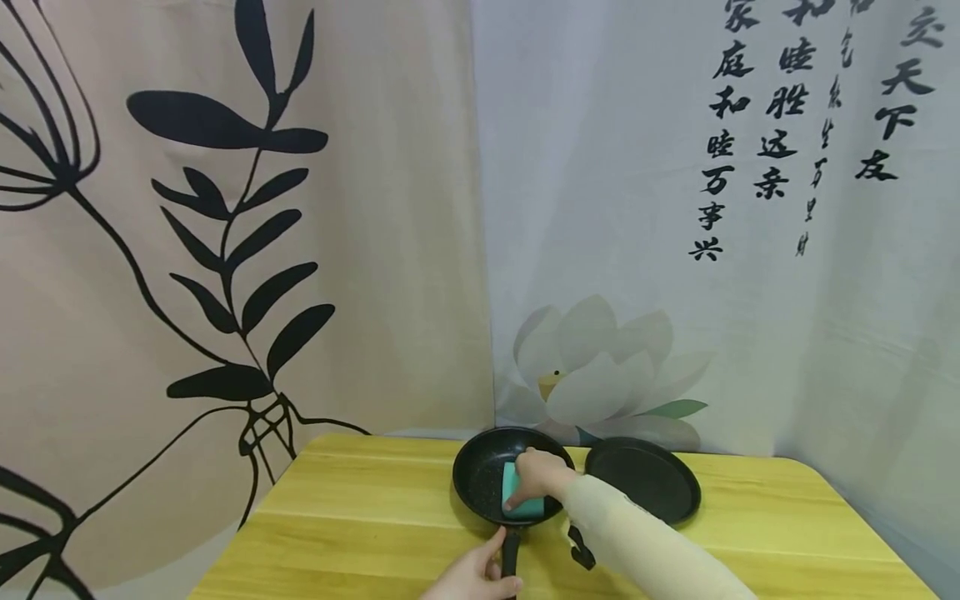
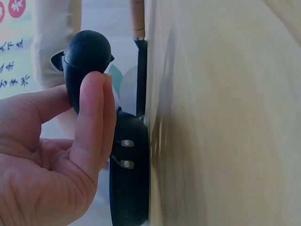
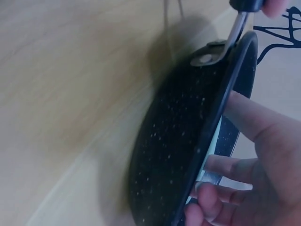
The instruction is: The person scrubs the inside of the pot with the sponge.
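Observation:
A black speckled frying pan (image 1: 472, 479) sits on the table, its dark handle (image 1: 510, 552) toward me. My left hand (image 1: 472, 575) grips that handle; in the left wrist view, thumb and fingers close around the handle (image 2: 87, 52) near its rounded end. Inside the pan lies a flat teal cloth (image 1: 512, 483). My right hand (image 1: 542, 473) holds it against the pan's inner surface, thumb on the near side and fingers beyond. The right wrist view shows the hand (image 3: 277, 160) reaching over the pan's rim; the wall hides most of the cloth (image 3: 213, 145).
To the right of the frying pan lies a flat round black pan (image 1: 645, 479); a brown handle (image 2: 137, 19) belonging to it shows in the left wrist view. The yellow wooden table (image 1: 360, 508) ends at a printed curtain (image 1: 405, 250) behind.

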{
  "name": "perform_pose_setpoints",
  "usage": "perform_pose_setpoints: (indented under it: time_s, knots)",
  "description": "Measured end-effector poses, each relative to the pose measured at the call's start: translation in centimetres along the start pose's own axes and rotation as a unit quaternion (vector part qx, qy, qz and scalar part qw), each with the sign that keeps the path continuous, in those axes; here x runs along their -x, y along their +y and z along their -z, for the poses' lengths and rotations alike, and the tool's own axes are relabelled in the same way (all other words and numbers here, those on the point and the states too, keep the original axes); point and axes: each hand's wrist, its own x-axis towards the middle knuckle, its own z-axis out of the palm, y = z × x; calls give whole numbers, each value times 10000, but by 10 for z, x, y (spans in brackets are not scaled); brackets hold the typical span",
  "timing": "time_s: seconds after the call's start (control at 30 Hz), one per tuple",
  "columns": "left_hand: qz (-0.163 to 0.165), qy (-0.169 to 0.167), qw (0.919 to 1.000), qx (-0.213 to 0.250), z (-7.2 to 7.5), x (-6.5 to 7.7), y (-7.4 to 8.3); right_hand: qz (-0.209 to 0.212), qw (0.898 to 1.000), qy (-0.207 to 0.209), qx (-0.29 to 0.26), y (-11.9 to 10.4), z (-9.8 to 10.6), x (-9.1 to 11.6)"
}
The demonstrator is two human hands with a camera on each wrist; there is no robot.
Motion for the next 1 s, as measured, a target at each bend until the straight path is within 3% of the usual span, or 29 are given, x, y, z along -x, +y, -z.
perform_pose_setpoints:
  time_s: [0.17,0.33,0.57,0.7,0.8,1.0]
  knots:
    - [-115,205,9996,150,-9,16,28,158,9999,58,-27,-5,-2,-1]
    - [-50,292,9995,56,-12,21,39,261,9996,60,-43,-9,-4,-2]
    - [-135,145,9998,33,-9,20,36,348,9993,123,-63,-12,-9,-8]
    - [-226,18,9997,-27,-2,3,6,341,9992,192,-27,-15,-13,-12]
    - [-241,-96,9996,-78,1,-3,-3,331,9992,210,-16,-19,-13,-14]
    - [-313,-137,9994,12,-4,14,25,241,9995,211,-65,-23,-13,-20]
